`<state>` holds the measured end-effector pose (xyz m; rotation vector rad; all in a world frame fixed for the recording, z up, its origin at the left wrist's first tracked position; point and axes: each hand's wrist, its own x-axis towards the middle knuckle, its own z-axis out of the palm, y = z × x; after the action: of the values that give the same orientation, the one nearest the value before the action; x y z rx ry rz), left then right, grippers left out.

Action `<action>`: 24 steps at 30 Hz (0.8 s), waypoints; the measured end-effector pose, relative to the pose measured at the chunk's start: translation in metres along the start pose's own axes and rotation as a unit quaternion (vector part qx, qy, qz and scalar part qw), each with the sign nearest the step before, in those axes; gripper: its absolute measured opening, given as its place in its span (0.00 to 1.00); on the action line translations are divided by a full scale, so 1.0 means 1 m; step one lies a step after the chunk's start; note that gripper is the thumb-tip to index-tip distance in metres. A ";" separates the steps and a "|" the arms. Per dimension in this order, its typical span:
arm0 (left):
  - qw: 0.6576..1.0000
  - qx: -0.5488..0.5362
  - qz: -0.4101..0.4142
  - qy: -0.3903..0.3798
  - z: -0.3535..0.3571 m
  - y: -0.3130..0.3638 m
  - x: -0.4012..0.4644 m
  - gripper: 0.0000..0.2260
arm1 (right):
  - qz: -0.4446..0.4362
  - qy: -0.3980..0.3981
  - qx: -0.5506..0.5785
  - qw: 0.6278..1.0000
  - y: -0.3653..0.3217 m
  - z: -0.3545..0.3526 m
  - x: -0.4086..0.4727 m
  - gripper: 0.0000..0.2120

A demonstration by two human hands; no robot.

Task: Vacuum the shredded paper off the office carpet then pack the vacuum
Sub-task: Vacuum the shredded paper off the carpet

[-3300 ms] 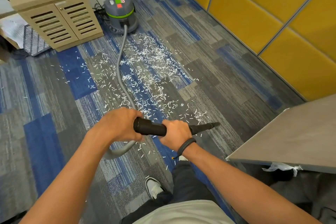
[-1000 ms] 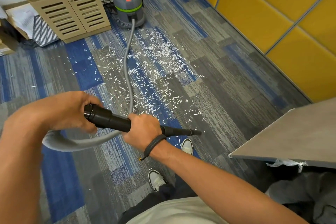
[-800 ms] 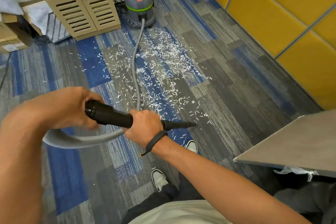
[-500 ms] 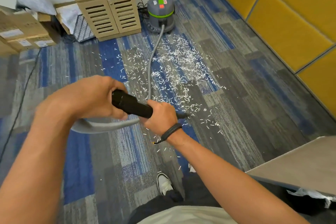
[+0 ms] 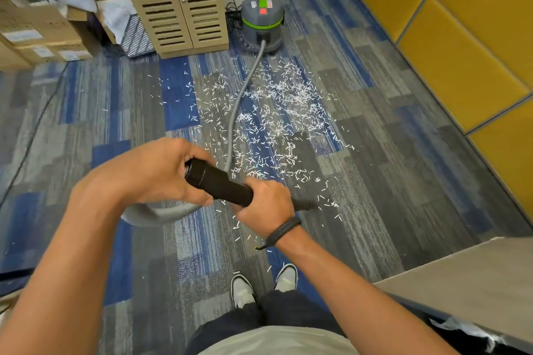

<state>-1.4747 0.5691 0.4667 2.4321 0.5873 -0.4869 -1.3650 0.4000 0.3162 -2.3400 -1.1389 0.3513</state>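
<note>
White shredded paper [image 5: 277, 121] lies scattered over the blue and grey carpet [image 5: 389, 170] in the middle of the floor. A grey and green canister vacuum [image 5: 262, 23] stands at the far end. Its grey hose [image 5: 239, 101] runs across the paper toward me and loops under my left arm. My left hand [image 5: 155, 173] grips the rear end of the black nozzle [image 5: 222, 184]. My right hand [image 5: 265, 206] grips the nozzle further forward. The narrow tip [image 5: 305, 205] points right and down, close to the nearest scraps.
A beige slatted cabinet [image 5: 178, 14] stands left of the vacuum, with cardboard boxes [image 5: 37, 34] further left. Yellow wall panels [image 5: 461, 37] line the right side. A grey desk corner [image 5: 467, 282] juts in at lower right. My shoes [image 5: 262, 285] are below the nozzle.
The view has swung left and up, showing the boxes. Both hands kept their grip on the nozzle, which now sits nearer the middle with its tip by the near edge of the paper.
</note>
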 end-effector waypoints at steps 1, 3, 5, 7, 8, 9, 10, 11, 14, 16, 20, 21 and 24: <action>1.000 -0.008 -0.002 -0.007 0.006 0.001 0.002 0.18 | 0.002 -0.007 -0.005 1.000 0.004 -0.002 -0.005 0.12; 1.000 -0.024 -0.002 -0.014 0.015 0.005 0.005 0.19 | -0.005 -0.014 -0.009 1.000 0.014 -0.007 -0.011 0.12; 0.999 -0.033 -0.003 -0.012 0.017 0.008 0.007 0.20 | -0.017 -0.012 -0.007 1.000 0.018 -0.013 -0.012 0.12; 0.999 -0.037 -0.009 -0.010 0.016 0.009 0.008 0.20 | -0.026 -0.017 -0.002 1.000 0.019 -0.017 -0.009 0.13; 0.999 -0.039 -0.012 -0.009 0.015 0.010 0.009 0.21 | -0.028 -0.022 -0.003 0.999 0.019 -0.019 -0.006 0.13; 0.999 -0.040 -0.015 -0.004 0.015 0.011 0.009 0.21 | -0.031 -0.026 -0.004 0.999 0.019 -0.019 -0.005 0.13; 0.999 -0.039 -0.015 0.002 0.015 0.013 0.009 0.21 | -0.035 -0.025 -0.002 0.999 0.020 -0.020 -0.003 0.13; 0.999 -0.033 -0.015 0.008 0.015 0.014 0.008 0.21 | -0.039 -0.024 0.000 0.999 0.021 -0.020 -0.001 0.13; 0.999 -0.024 -0.021 0.015 0.016 0.022 0.010 0.19 | -0.045 -0.030 0.007 0.999 0.027 -0.022 0.006 0.14; 0.999 -0.026 -0.027 0.010 0.015 0.025 0.013 0.20 | -0.047 -0.036 0.011 0.998 0.030 -0.025 0.009 0.14; 0.999 -0.035 -0.019 -0.001 0.012 0.031 0.020 0.20 | -0.051 -0.030 0.016 0.998 0.038 -0.031 0.009 0.13; 0.999 -0.035 -0.011 -0.006 0.012 0.033 0.022 0.21 | -0.050 -0.027 0.018 0.998 0.040 -0.033 0.007 0.13; 0.999 -0.039 0.005 -0.026 0.012 0.037 0.031 0.22 | -0.036 -0.021 0.012 0.999 0.046 -0.037 0.004 0.12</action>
<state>-1.4321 0.5440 0.4603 2.3402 0.5606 -0.5129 -1.3159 0.3671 0.3214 -2.2739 -1.2274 0.3885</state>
